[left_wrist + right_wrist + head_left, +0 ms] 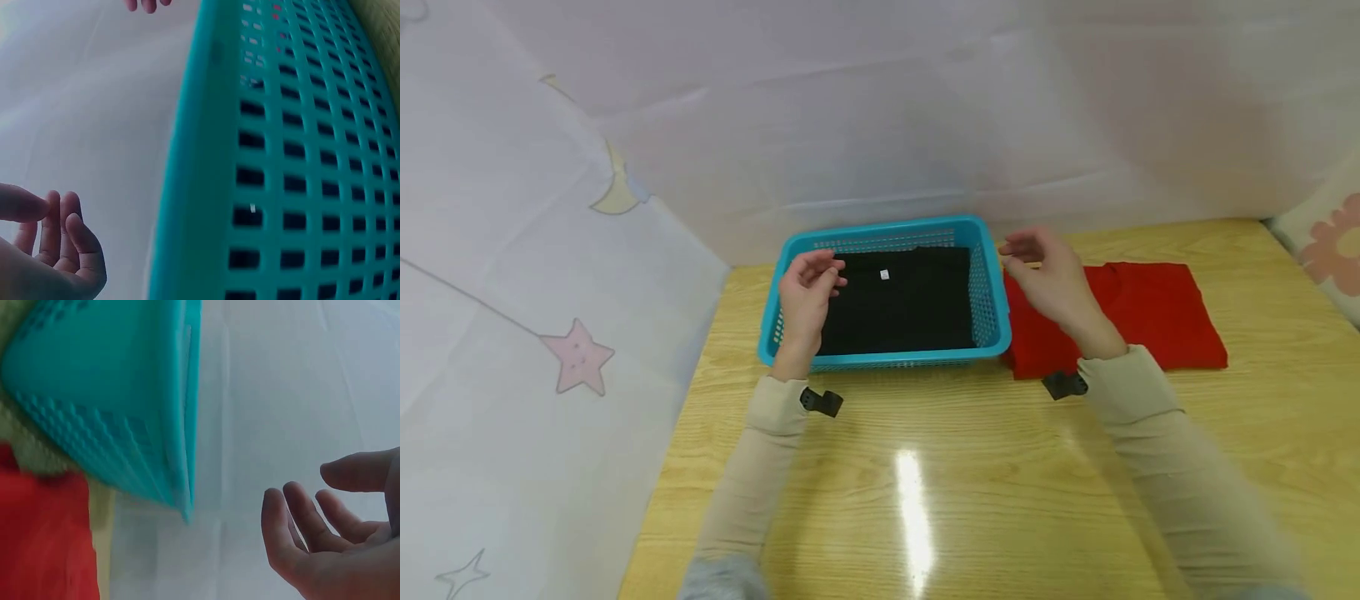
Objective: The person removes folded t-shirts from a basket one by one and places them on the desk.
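A blue plastic basket [895, 360] with latticed sides stands on the table. Inside it lies a flat black garment [902, 308] with a small white label near its upper edge. My left hand [807, 293] hovers over the basket's left end, fingers loosely bent and nothing between them. Beyond the basket's right rim, my right hand [1051, 279] is raised with thumb and fingers apart, also holding nothing. Beneath that hand a red folded garment [1165, 317] lies on the table, close against the basket's right side; my hand and forearm hide part of it.
The wooden table [842, 483] extends toward me and to the right. Behind it hangs a pale sheet [880, 142], close to the basket's far side. Another patterned sheet [497, 275] with stars and moons borders the table's left edge.
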`<state>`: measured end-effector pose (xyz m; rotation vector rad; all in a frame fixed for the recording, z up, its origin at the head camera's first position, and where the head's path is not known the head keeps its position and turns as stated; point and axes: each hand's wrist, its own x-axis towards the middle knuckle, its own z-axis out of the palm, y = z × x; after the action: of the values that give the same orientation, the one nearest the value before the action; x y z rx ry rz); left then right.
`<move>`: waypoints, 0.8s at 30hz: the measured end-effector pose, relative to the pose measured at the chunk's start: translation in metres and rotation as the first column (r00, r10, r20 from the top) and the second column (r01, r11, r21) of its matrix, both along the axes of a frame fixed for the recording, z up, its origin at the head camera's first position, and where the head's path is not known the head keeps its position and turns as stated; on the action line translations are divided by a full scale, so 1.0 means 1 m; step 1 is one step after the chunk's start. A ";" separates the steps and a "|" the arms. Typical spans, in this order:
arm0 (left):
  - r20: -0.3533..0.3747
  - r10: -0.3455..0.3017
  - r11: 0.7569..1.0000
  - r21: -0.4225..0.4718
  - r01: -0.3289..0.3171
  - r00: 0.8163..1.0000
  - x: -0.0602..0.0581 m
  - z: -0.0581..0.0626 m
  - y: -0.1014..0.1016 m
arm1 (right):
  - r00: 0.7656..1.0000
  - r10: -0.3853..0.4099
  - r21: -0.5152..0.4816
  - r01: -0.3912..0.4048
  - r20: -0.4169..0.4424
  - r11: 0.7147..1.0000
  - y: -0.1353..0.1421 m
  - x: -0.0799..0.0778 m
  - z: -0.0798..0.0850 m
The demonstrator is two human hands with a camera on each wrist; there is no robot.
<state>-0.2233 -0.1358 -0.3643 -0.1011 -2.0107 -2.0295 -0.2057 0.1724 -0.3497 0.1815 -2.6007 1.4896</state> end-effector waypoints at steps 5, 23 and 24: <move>0.105 0.026 0.999 -0.049 -0.020 0.994 0.000 -0.003 -0.009 | 0.988 0.149 0.033 -0.150 0.030 0.988 -0.030 0.000 -0.012; 0.403 0.073 0.809 -0.559 0.182 0.912 -0.003 -0.026 -0.026 | 0.964 0.195 0.350 -0.248 0.179 0.903 -0.070 -0.016 -0.051; 0.429 0.068 0.801 -0.562 0.207 0.901 -0.003 -0.027 -0.026 | 0.964 0.188 0.374 -0.248 0.189 0.894 -0.071 -0.017 -0.053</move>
<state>-0.2262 -0.1617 -0.3912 0.1682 -2.9167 -1.4503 -0.2225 0.1019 -0.4027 0.4360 -3.0681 1.0444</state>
